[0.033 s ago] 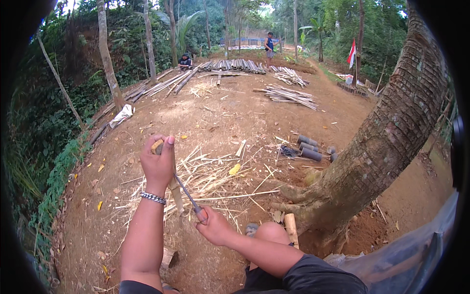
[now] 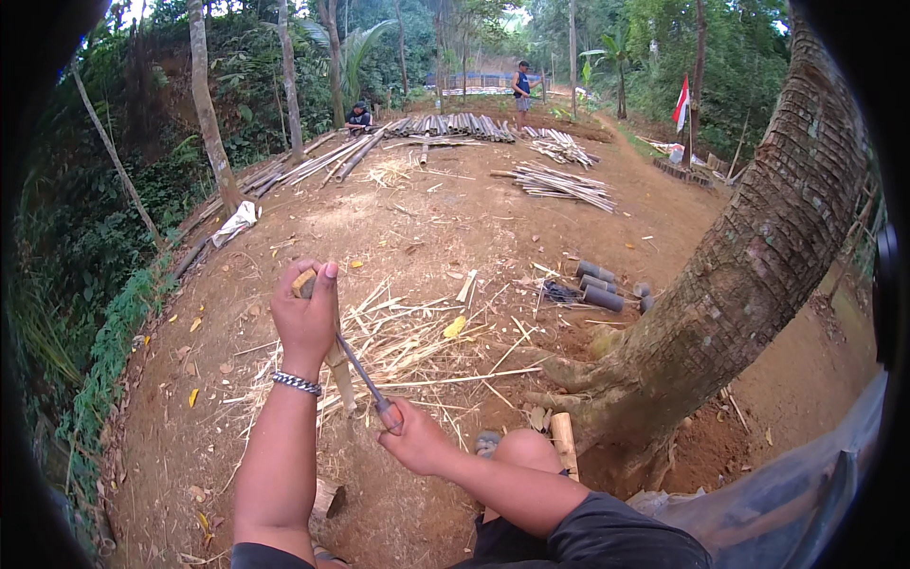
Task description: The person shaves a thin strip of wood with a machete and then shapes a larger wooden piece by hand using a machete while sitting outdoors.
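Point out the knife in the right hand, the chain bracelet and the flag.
Knife (image 2: pixel 362 371): head view, on the middle of its blade.
Chain bracelet (image 2: pixel 298 382): head view, on its links.
Flag (image 2: pixel 681 105): head view, on the cloth.

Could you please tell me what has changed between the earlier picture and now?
Nothing has visibly changed: nothing was taken hold of or let go. The left hand still grips the piece of bamboo, and the right hand still holds the knife by its handle. The scattered bamboo strips lie as they did.
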Tool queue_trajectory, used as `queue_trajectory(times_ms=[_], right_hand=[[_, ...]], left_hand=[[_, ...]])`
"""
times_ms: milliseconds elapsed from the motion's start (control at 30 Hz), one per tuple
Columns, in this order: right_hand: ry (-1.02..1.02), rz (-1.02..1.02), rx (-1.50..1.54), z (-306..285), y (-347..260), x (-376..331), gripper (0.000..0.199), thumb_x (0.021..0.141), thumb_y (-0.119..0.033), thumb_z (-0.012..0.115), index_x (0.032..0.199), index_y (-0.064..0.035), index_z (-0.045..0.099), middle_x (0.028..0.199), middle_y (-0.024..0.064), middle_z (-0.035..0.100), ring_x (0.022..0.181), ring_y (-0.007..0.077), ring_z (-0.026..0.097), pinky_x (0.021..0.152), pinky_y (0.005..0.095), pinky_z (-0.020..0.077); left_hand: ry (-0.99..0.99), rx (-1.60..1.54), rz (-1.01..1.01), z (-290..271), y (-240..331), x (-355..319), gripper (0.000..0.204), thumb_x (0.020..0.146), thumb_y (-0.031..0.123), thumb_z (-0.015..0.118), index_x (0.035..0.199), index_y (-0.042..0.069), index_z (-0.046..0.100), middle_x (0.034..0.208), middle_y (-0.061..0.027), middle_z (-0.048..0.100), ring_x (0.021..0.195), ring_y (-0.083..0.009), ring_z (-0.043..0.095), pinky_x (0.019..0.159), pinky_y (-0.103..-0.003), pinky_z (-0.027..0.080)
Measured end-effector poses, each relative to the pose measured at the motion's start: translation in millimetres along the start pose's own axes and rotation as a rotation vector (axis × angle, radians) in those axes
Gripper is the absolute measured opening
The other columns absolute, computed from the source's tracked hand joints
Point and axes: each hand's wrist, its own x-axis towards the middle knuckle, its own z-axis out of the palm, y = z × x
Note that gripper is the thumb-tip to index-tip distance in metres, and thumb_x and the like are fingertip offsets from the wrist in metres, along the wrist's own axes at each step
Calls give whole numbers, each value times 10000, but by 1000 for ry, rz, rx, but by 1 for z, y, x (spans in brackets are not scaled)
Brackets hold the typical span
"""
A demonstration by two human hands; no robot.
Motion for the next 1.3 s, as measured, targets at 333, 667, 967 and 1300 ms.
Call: queue_trajectory(times_ms=[333,667,967,1300], right_hand=[[-72,39,41,-15,-33,27,363,818,-182,631,1113,-29,486,921,161,605,859,309,610,786,419,482],[-74,75,153,-16,-50,64,276,829,-172,641,1034,-33,517,808,98,592,701,184,596,668,350,497],[-124,208,-272,92,81,119,246,803,-120,633,1002,-12,537,783,103,600,734,229,606,679,379,486],[35,221,-395,80,102,130,231,903,-214,544,1037,-29,574,961,230,657,907,416,629,790,481,488]], left_hand=[[-7,19,-160,0,3,4,232,856,232,748,874,17,664,715,7,616,625,-57,517,550,-222,415],[-111,154,-112,-13,1,17,347,894,358,674,941,14,671,805,-24,628,776,-104,566,746,-266,457],[-7,-27,-122,-28,4,35,166,866,182,726,891,24,685,696,-9,651,582,-53,547,498,-230,431],[-257,19,-75,-30,4,46,159,883,164,674,911,14,718,694,-60,683,565,-93,537,522,-277,426]])
